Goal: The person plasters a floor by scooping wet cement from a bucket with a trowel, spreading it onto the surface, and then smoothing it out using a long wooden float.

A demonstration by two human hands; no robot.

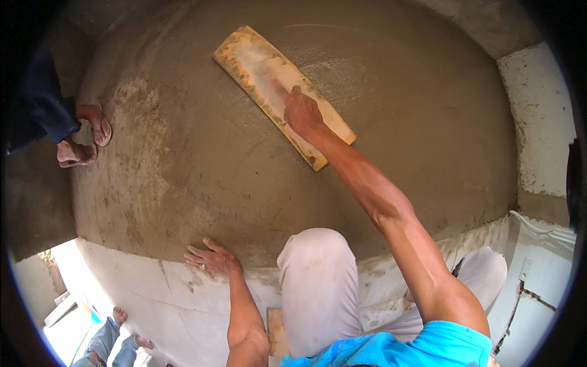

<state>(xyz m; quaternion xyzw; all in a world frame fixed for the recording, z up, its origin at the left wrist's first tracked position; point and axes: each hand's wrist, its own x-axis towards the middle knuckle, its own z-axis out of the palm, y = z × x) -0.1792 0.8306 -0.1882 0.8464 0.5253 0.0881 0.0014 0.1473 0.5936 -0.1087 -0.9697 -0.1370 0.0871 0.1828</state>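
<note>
My right hand [302, 115] is closed on the handle of a long wooden float [247, 58], its arm stretched far forward. The float lies slantwise on a broad layer of grey-brown wet mortar [422, 98], its face smeared with mortar along the edges. Around the float, parts of the surface look smooth and shiny. My left hand [214, 258], with a ring on one finger, rests with fingers spread at the near edge of the mortar, where it meets a pale surface [140, 275].
At the far left a person in dark trousers stands in sandals [79, 156] beside a lighter, rougher patch [140, 122]. Another person's legs in jeans [110, 342] show at lower left. White cables [538, 229] and a cracked white wall [538, 269] lie at right.
</note>
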